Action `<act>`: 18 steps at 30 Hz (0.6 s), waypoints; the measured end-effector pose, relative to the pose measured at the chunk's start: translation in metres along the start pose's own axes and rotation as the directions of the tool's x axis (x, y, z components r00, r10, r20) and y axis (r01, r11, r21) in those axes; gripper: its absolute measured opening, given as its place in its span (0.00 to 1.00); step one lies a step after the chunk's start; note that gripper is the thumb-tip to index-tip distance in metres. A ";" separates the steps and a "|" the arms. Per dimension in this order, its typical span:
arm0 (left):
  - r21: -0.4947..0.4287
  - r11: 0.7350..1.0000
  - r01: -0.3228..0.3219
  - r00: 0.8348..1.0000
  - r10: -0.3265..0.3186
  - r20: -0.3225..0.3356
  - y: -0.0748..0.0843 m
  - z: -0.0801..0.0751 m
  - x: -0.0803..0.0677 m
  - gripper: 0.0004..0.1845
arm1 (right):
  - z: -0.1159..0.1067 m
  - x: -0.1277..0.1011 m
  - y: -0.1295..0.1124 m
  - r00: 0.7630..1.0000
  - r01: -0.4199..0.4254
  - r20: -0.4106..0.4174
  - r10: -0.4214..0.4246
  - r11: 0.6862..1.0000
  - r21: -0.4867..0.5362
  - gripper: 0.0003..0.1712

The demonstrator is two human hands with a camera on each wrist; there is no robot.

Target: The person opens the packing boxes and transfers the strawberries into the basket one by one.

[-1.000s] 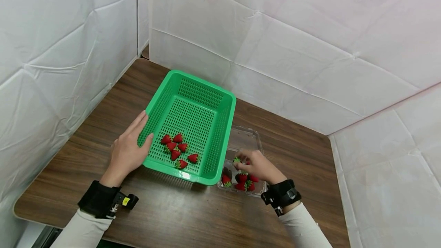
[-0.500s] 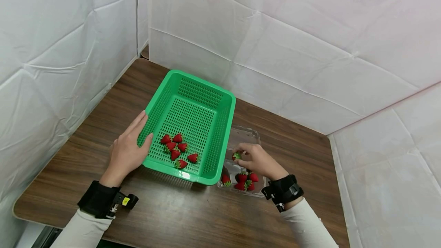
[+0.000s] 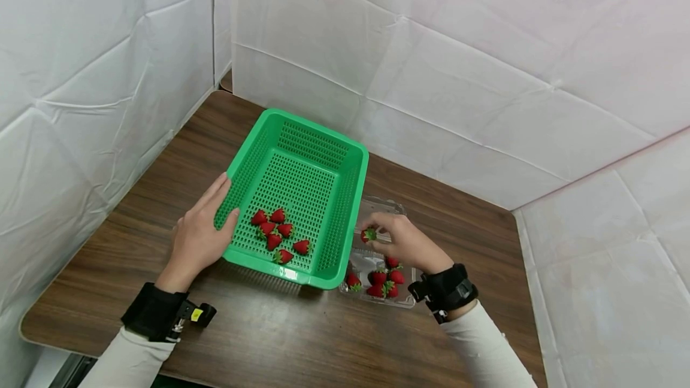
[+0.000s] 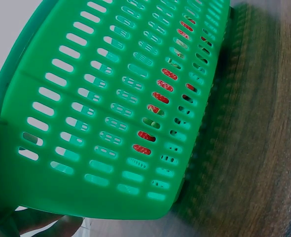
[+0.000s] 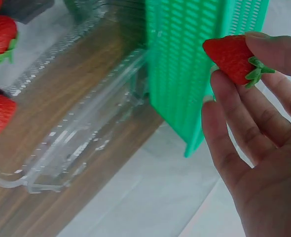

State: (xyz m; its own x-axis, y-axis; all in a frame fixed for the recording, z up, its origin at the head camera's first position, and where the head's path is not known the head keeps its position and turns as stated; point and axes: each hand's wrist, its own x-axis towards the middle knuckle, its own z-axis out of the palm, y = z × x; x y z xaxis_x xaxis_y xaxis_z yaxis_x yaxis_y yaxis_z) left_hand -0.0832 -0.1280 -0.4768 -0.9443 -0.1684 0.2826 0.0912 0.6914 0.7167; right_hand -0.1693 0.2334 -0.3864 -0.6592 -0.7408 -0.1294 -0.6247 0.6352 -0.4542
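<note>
My right hand [image 3: 404, 244] pinches a strawberry [image 5: 234, 59] between thumb and fingers, its green leaves showing. It is above the clear plastic clamshell [image 3: 406, 303], beside the right wall of the green basket [image 3: 353, 214]. Several strawberries [image 3: 377, 278] lie in the clamshell's near half. At the basket's left side rests my left hand [image 3: 202, 235], fingers straight along the rim and thumb spread over its edge. More strawberries [image 3: 274, 241] sit on the basket floor toward the near end. Red shows through the slots in the left wrist view.
A brown wood-grain table [image 3: 302, 340] carries the basket and clamshell. White sheeted walls [image 3: 431, 94] stand behind and on both sides. The clamshell lid [image 5: 86, 133] lies opened out behind its filled half, next to the basket.
My right hand has lifted the strawberry out of the clamshell's near half and moved it away from me, up toward the basket's right rim. The left hand and basket have stayed put.
</note>
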 end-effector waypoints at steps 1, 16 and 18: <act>0.000 1.000 0.001 1.000 -0.001 -0.001 0.000 0.000 0.000 0.31 | -0.001 0.001 -0.001 1.000 0.010 0.003 -0.010 1.000 0.006 0.14; 0.003 1.000 0.008 1.000 -0.008 0.016 0.000 0.000 0.000 0.31 | -0.020 0.014 -0.024 0.996 0.087 0.030 -0.087 0.996 0.011 0.14; 0.004 1.000 0.012 1.000 -0.012 0.021 0.001 0.000 0.000 0.31 | -0.022 0.016 -0.027 0.995 0.097 0.025 -0.097 0.995 0.010 0.15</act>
State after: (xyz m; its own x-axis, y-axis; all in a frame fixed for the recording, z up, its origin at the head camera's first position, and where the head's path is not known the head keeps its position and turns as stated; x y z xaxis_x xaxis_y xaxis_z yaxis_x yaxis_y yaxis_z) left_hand -0.0832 -0.1275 -0.4759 -0.9517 -0.1621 0.2609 0.0787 0.6924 0.7172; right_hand -0.1724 0.2097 -0.3569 -0.5847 -0.8043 -0.1062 -0.6814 0.5579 -0.4738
